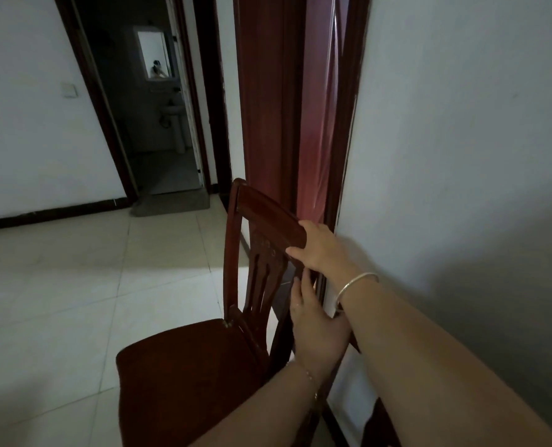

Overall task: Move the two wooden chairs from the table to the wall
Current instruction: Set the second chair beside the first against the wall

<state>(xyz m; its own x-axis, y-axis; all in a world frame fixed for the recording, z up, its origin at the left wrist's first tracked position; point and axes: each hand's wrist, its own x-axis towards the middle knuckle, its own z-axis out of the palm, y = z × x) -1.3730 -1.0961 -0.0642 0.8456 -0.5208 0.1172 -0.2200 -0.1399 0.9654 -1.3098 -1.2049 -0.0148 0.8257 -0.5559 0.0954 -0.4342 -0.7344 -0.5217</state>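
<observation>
Closest to the camera, two bare arms reach forward. The left hand is lower down, its grip closed around the side post of the wooden chair back, with the fingers wrapped behind the wood. The right hand is higher up and wears a silver bangle. Its grip is clamped on the near end of the top rail of the chair back.

The chair stands on the tiled floor, with its back very near the white wall on the right. I cannot tell if the back touches the wall. Its dark seat points out into the room. Only this one chair shows here, and no worktop is in view.

Just past the chair is a dark red door frame with a pink curtain hanging in it. Farther away, an open doorway shows a dim room with a mirror and a sink.

It looks like the step in hand is setting this chair in place by the wall. Next, I think the hands need to nudge the back flat along the wall, let go, and then deal with the other chair if it is not moved yet.
</observation>
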